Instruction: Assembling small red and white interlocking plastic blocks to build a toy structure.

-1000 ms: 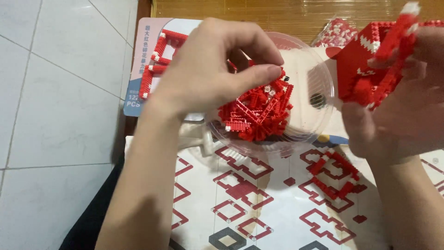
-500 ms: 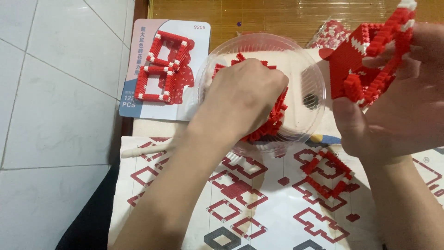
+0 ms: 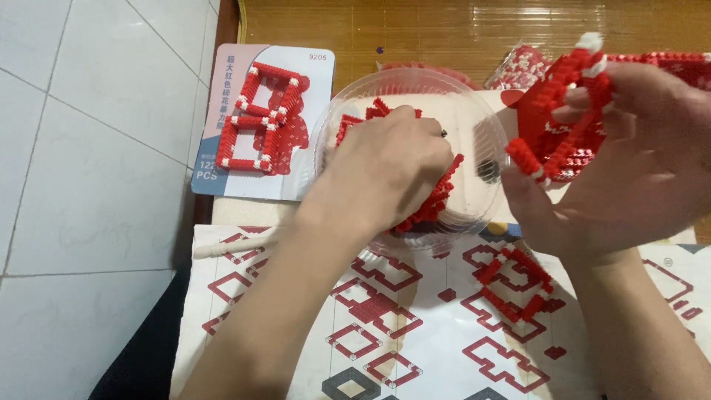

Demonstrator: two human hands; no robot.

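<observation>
Head view: left hand point(image 3: 392, 167) in clear bowl point(image 3: 474, 111), fingers curled among red bricks point(image 3: 433, 207), grasp hidden. Right hand point(image 3: 629, 163) clamped on red model point(image 3: 563, 122) beside bowl. Pinch single brick; keep model steady.

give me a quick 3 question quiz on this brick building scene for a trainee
1. True or false: the left hand is down inside the clear plastic bowl of loose red bricks.
2. What does the right hand hold? A) a white stick B) a partly built red brick model C) the box card
3. Fill in: the instruction sheet lies ____ the bowl, on the side nearer the person.

Key
1. True
2. B: the red brick model is held up beside the bowl.
3. Below; part of it is tucked under the bowl's near rim.
</observation>
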